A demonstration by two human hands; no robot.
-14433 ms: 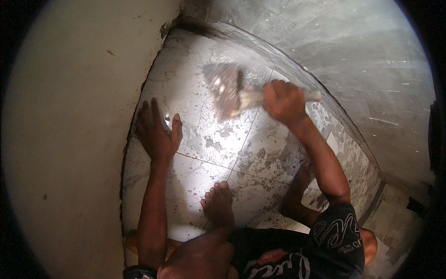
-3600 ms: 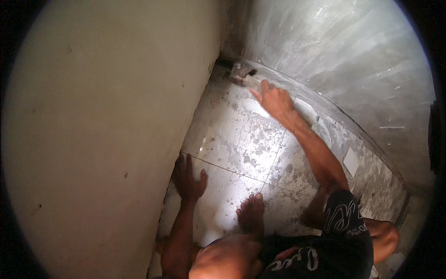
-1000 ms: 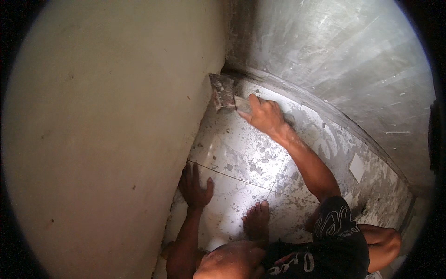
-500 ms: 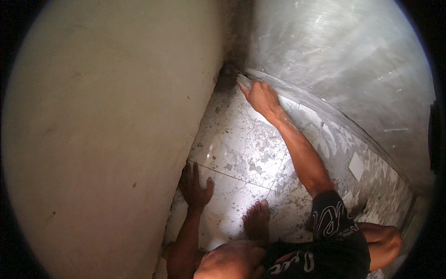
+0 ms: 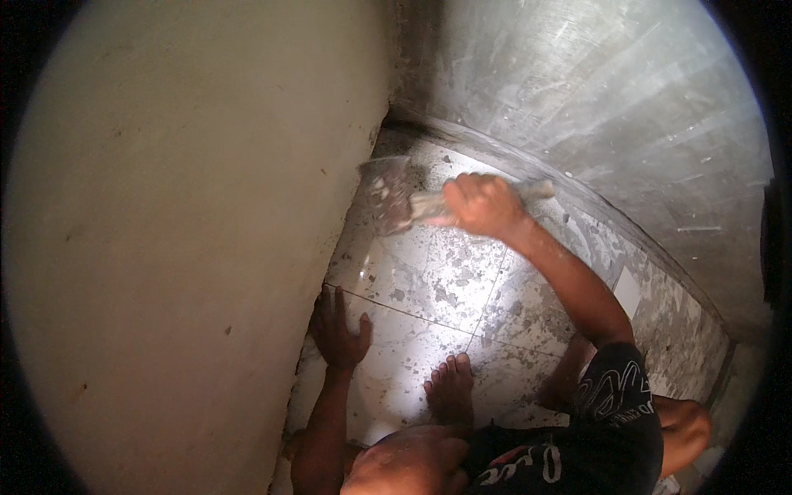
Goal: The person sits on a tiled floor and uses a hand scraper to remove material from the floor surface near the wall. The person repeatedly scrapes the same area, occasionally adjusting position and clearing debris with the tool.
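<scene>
My right hand [image 5: 487, 205] is closed around the pale handle of a scraper [image 5: 388, 196]. Its broad, dull metal blade is blurred and points left, toward the base of the left wall. The handle's end sticks out past my fist on the right. I cannot tell whether the blade touches the floor. My left hand [image 5: 340, 337] holds nothing and rests with fingers spread on the tiles, right beside the left wall. Grey flakes and stains cover the white tiled floor [image 5: 388, 309] between my hands.
A pale wall [image 5: 181, 247] rises close on the left. A grey wall [image 5: 602, 91] stands on the right with a rough ledge at its base; both meet in a dark corner. A white rectangular piece [image 5: 627, 290] lies near the right wall. My bare foot [image 5: 450, 384] is on the tiles.
My right hand has drawn back from the far corner, nearer to me, and turned so the scraper now lies crosswise with its blade in sight. My left hand stays put.
</scene>
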